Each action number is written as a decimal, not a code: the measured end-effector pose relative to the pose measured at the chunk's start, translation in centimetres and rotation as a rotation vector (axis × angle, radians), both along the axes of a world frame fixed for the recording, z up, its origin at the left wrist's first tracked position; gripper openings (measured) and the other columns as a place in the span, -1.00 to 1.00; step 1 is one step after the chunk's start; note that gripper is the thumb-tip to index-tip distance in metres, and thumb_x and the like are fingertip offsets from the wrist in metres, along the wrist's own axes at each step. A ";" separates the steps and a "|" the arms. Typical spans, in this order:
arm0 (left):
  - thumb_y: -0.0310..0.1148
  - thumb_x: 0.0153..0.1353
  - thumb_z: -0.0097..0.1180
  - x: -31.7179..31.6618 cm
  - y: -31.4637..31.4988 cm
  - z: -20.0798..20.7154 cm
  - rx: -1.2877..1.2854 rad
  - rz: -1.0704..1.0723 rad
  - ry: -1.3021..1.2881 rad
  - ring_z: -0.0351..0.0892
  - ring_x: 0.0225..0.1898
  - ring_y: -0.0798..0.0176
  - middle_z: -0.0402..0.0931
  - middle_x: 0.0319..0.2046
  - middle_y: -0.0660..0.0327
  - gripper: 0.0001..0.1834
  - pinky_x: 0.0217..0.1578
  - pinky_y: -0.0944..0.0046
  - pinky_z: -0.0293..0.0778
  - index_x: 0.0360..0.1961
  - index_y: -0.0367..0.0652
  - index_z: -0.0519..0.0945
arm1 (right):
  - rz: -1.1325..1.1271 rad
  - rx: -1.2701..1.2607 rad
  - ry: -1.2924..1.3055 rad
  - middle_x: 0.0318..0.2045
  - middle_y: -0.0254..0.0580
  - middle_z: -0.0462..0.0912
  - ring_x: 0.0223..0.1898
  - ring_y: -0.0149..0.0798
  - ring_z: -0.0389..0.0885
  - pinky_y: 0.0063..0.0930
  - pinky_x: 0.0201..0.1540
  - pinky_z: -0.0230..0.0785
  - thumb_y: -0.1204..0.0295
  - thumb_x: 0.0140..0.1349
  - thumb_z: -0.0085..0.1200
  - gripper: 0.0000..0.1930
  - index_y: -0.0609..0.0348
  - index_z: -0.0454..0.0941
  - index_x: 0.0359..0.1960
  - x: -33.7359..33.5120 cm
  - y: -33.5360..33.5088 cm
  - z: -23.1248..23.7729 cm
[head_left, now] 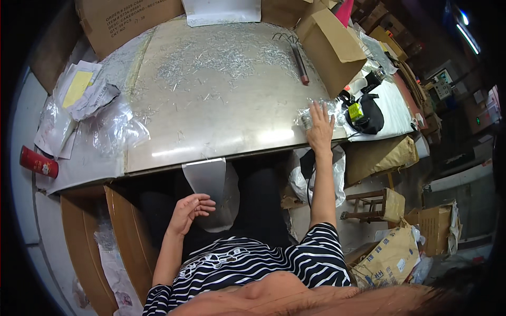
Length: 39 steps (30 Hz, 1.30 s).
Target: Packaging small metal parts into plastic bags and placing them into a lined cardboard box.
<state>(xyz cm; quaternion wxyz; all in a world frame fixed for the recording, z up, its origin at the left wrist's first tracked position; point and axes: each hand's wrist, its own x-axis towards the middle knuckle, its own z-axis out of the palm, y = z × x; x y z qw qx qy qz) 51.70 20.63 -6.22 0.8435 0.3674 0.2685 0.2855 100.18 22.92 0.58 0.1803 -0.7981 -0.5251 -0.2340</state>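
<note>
My right hand [320,130] lies with outstretched fingers over a crumpled clear plastic bag [304,119] at the right front edge of the table. My left hand [193,210] hovers above my lap, its fingers loosely bent and nothing visible in them. Nearest to it is a translucent plastic sheet [208,177] hanging down from the table's front edge. Many small shiny clear pieces [224,59] are scattered over the far half of the table [226,118]. Behind my right hand lies a small rake [299,62] with curved wire tines and a dark, red-ended handle.
Cardboard boxes [334,50] line the back. To the left are plastic bags with papers [87,97] and a red can [39,162]. A black pouch [367,115] rests at the right. Below stand an open carton [124,237] and a wooden stool [392,204].
</note>
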 end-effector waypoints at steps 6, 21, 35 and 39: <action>-0.30 0.34 -0.04 -1.7 2.6 1.9 0.079 0.055 0.035 0.65 -0.13 0.05 0.58 -0.13 -0.12 -0.60 -0.14 0.27 0.57 0.04 -0.44 0.45 | -0.231 -0.428 -0.016 0.36 -0.27 0.25 0.46 -0.16 -0.07 0.36 0.36 -0.36 0.31 0.26 -0.10 -0.46 0.01 0.27 0.31 1.0 4.5 0.3; -0.35 0.28 0.01 -2.6 4.5 2.7 0.186 0.190 0.102 0.65 -0.14 0.10 0.62 -0.17 -0.06 -0.64 -0.12 0.26 0.53 -0.01 -0.42 0.50 | 0.175 -0.349 0.200 0.37 0.19 0.07 0.39 0.26 -0.01 0.15 0.36 -0.06 0.08 0.35 -0.17 -0.36 0.25 0.13 0.33 -7.7 27.4 -4.2; -0.54 0.24 0.01 -7.5 6.6 7.6 1.177 0.750 0.736 0.58 -0.09 0.02 0.58 -0.14 -0.03 -0.77 -0.05 0.22 0.45 -0.09 -0.32 0.56 | 0.051 -0.390 0.131 0.38 0.26 0.01 0.42 0.18 -0.07 0.13 0.38 -0.15 0.09 0.39 -0.26 -0.34 0.32 0.02 0.36 -11.8 15.9 -3.0; -0.19 0.32 -0.01 -8.9 12.1 5.1 1.452 0.616 1.354 0.10 0.36 -0.11 0.15 0.32 -0.10 -0.37 0.32 0.01 0.06 0.28 -0.39 0.21 | 0.304 -0.311 0.174 0.36 0.27 0.06 0.41 0.21 -0.03 0.02 0.40 -0.13 0.24 0.37 -0.21 -0.42 0.40 0.13 0.30 -18.6 14.0 -3.6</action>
